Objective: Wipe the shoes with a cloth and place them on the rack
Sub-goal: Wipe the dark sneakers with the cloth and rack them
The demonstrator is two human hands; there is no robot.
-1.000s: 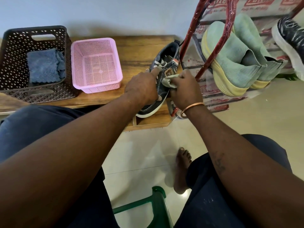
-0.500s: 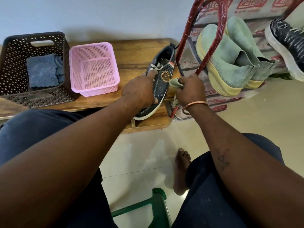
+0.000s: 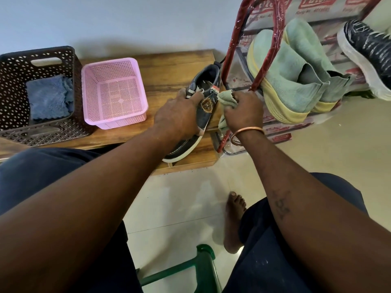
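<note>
A dark blue sneaker (image 3: 208,85) with a white sole and a gold badge lies tilted on the wooden bench (image 3: 169,68). My left hand (image 3: 177,118) grips it over the laces and midfoot. My right hand (image 3: 243,112) is closed on a pale green cloth (image 3: 225,98), which is pressed against the sneaker's right side near the badge. The red-framed shoe rack (image 3: 257,75) stands just right of the bench. It holds a pair of pale green shoes (image 3: 292,81) with yellow soles and a black-and-white sneaker (image 3: 366,51).
On the bench's left stand a dark brown perforated basket (image 3: 12,85) with a blue cloth (image 3: 47,98) inside and a pink basket (image 3: 114,92). A green plastic stool (image 3: 203,265) and my bare foot (image 3: 234,216) are on the tiled floor below.
My right hand with the cloth has slid from the laces area to the sneaker's right side. The left hand keeps its grip on the shoe.
</note>
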